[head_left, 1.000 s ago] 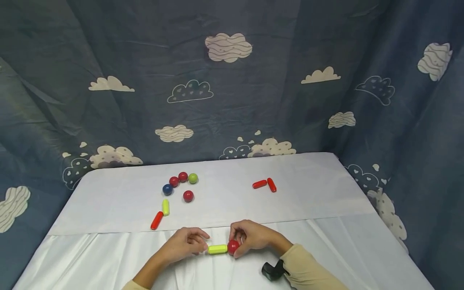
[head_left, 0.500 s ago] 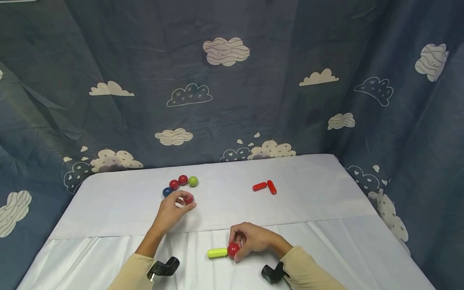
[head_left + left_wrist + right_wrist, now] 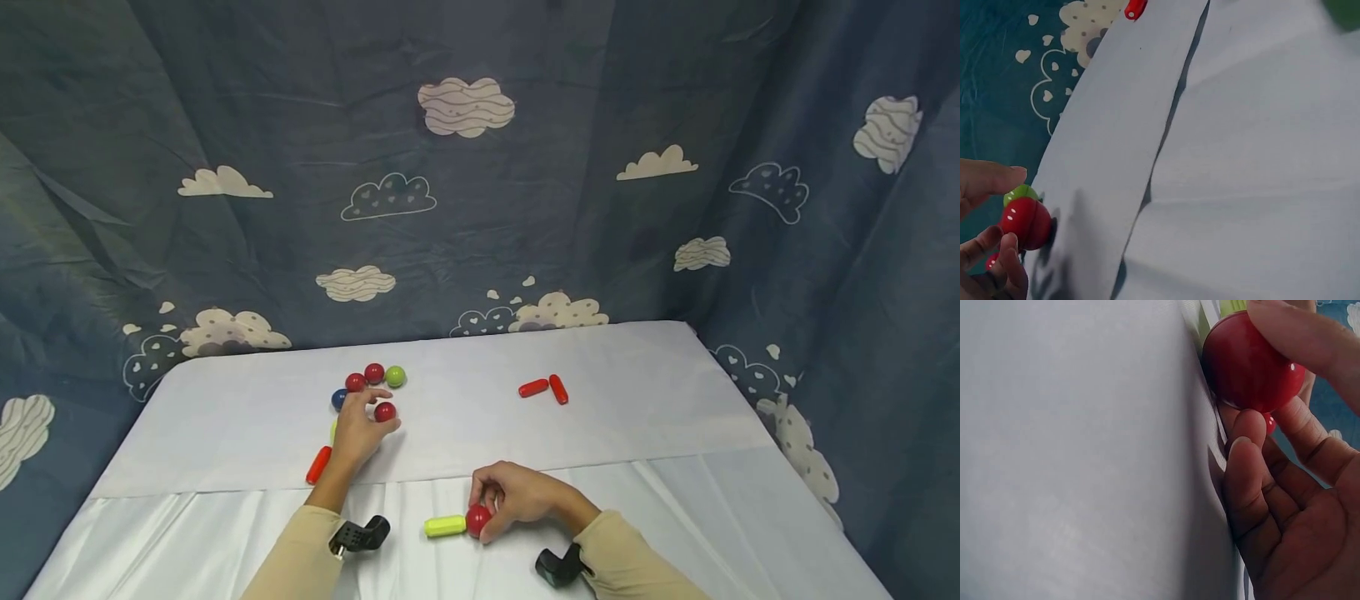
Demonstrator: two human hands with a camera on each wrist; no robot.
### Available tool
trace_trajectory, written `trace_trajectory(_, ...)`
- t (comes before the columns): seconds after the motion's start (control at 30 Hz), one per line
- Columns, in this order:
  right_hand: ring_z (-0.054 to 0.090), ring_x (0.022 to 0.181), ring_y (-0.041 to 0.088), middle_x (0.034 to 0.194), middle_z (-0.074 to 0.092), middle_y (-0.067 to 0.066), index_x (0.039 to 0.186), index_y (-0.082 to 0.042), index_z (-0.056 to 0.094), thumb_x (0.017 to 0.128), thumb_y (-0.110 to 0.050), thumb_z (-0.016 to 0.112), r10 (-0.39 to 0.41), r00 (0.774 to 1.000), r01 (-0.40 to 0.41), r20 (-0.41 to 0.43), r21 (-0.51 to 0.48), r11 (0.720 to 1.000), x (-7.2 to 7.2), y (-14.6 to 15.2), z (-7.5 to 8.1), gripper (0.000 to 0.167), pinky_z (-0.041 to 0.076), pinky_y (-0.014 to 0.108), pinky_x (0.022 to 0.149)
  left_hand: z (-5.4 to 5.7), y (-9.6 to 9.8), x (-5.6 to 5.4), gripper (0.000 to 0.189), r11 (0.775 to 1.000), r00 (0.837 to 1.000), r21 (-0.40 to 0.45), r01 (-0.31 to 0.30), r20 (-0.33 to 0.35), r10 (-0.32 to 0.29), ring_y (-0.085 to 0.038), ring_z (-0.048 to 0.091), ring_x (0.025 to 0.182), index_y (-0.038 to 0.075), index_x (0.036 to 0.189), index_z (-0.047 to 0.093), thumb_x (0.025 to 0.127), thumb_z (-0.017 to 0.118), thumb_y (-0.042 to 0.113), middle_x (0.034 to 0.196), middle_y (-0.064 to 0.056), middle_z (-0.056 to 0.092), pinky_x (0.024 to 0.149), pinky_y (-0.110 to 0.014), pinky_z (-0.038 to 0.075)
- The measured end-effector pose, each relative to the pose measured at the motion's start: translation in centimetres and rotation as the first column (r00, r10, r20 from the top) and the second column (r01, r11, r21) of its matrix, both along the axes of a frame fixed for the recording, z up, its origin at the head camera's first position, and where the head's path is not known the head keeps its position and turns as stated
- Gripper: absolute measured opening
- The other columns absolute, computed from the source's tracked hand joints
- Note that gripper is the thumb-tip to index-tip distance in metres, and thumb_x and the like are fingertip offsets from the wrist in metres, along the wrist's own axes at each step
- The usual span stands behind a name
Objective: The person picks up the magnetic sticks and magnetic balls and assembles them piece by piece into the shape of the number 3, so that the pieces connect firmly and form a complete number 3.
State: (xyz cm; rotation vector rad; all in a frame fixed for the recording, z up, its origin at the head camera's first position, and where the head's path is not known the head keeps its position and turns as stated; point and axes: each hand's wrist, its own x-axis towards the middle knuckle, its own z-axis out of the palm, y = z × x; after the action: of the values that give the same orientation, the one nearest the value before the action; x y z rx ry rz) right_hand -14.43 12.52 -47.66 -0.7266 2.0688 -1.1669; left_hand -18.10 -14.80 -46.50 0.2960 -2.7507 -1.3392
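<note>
My right hand [image 3: 517, 496] pinches a shiny red ball [image 3: 478, 521] between thumb and fingers at the front of the table. The ball sits against the right end of a yellow-green rod [image 3: 446, 526]. Farther back on the left, my left hand [image 3: 360, 429] reaches around another red ball [image 3: 385, 412], its thumb and fingers spread on either side. In the left wrist view a gap shows between the upper digit and this red ball [image 3: 1027, 223], while a lower fingertip overlaps it. The right wrist view shows the gripped ball [image 3: 1250, 362] close up.
Behind my left hand lie a blue ball [image 3: 340, 400], red balls [image 3: 355, 382] and a green ball [image 3: 395, 377]. A red rod [image 3: 318, 465] and a partly hidden yellow-green rod [image 3: 333, 431] lie beside its wrist. Two red rods [image 3: 534, 387] lie back right. A cloud-patterned curtain [image 3: 480, 208] hangs behind.
My left hand has left the front yellow-green rod and moved back and left to the far red ball. Its fingers now spread wider there. My right hand keeps its grip in place.
</note>
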Motion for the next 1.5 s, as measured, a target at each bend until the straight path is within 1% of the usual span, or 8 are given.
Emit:
trace_trajectory(0.3,0.051,0.068,0.004,0.074,0.059,-0.007,0.094,-0.006,0.068,0.077,0.005,0.088,0.0,1.0,0.0,0.02,-0.014,1.0,0.1,-0.1,0.0,0.028,0.039,0.015,0.065,-1.1,-0.3,-0.5,0.035,0.997,1.0,0.076,0.018,0.019,-0.019,-0.04,0.057,0.121,0.003,0.123,0.072,0.088,0.076,0.001,0.135,-0.026,0.063,0.094,-0.045,0.051)
trace_trajectory(0.4,0.05,0.067,0.004,0.074,0.058,-0.007,0.094,-0.007,0.068,0.077,0.005,0.088,-0.003,1.0,0.003,0.021,-0.008,1.0,0.1,-0.1,0.0,0.028,0.039,0.016,0.065,-1.2,-0.5,-0.6,0.03,0.996,0.999,0.09,0.013,0.045,-0.017,-0.036,0.062,0.111,0.002,0.121,0.071,0.091,0.075,0.002,0.133,-0.025,0.066,0.08,-0.034,0.056)
trace_trajectory(0.53,0.05,0.067,0.003,0.073,0.058,-0.007,0.094,-0.007,0.069,0.077,0.005,0.088,0.001,1.0,-0.001,0.015,-0.003,1.0,0.0,-0.1,0.1,0.029,0.039,0.016,0.064,-1.4,-0.7,-0.5,0.032,0.994,0.998,0.106,-0.007,0.066,0.0,-0.028,0.062,0.092,0.001,0.123,0.069,0.092,0.075,0.001,0.13,-0.025,0.065,0.063,-0.022,0.05)
trace_trajectory(0.77,0.05,0.068,0.004,0.074,0.058,-0.006,0.094,-0.008,0.068,0.077,0.004,0.088,-0.005,1.0,0.005,0.02,0.007,1.0,0.1,-0.1,0.2,0.029,0.038,0.016,0.065,-1.3,-0.3,-0.2,0.04,0.997,0.993,0.058,0.05,0.099,-0.056,-0.032,0.061,0.105,0.004,0.132,0.069,0.093,0.074,0.007,0.134,-0.025,0.063,0.077,-0.027,0.051)
trace_trajectory(0.93,0.05,0.067,0.004,0.073,0.058,-0.007,0.094,-0.007,0.068,0.077,0.005,0.088,-0.008,1.0,0.008,0.019,-0.004,1.0,0.2,-0.1,0.1,0.028,0.038,0.016,0.064,-1.0,0.0,0.1,0.034,0.992,0.99,0.104,0.074,0.113,-0.086,-0.023,0.067,0.091,0.001,0.126,0.069,0.094,0.074,0.008,0.13,-0.025,0.065,0.077,-0.028,0.057)
trace_trajectory(1.17,0.05,0.068,0.004,0.074,0.058,-0.007,0.094,-0.007,0.069,0.077,0.004,0.088,-0.004,1.0,0.004,0.013,-0.004,1.0,0.1,-0.1,0.1,0.028,0.039,0.016,0.065,-0.3,-0.9,1.4,0.026,0.947,0.973,0.257,0.193,0.075,-0.219,-0.013,0.071,0.081,0.001,0.124,0.068,0.099,0.07,0.005,0.121,-0.021,0.069,0.075,-0.024,0.061)
trace_trajectory(1.4,0.049,0.069,0.005,0.074,0.058,-0.006,0.094,-0.008,0.068,0.077,0.003,0.088,-0.016,1.0,0.016,0.015,0.012,1.0,0.1,-0.1,0.1,0.028,0.039,0.017,0.065,0.5,-2.1,3.6,0.033,0.847,0.903,0.38,0.371,0.063,-0.424,-0.017,0.075,0.09,-0.008,0.133,0.062,0.105,0.063,0.009,0.123,-0.022,0.065,0.089,-0.028,0.062)
trace_trajectory(1.5,0.05,0.069,0.005,0.074,0.058,-0.006,0.094,-0.008,0.068,0.077,0.004,0.088,-0.02,1.0,0.02,0.014,0.006,1.0,0.2,0.0,0.1,0.028,0.039,0.017,0.066,0.6,-2.2,4.5,0.035,0.833,0.887,0.392,0.389,0.083,-0.454,-0.018,0.075,0.096,-0.01,0.133,0.061,0.105,0.065,0.009,0.123,-0.023,0.067,0.09,-0.029,0.062)
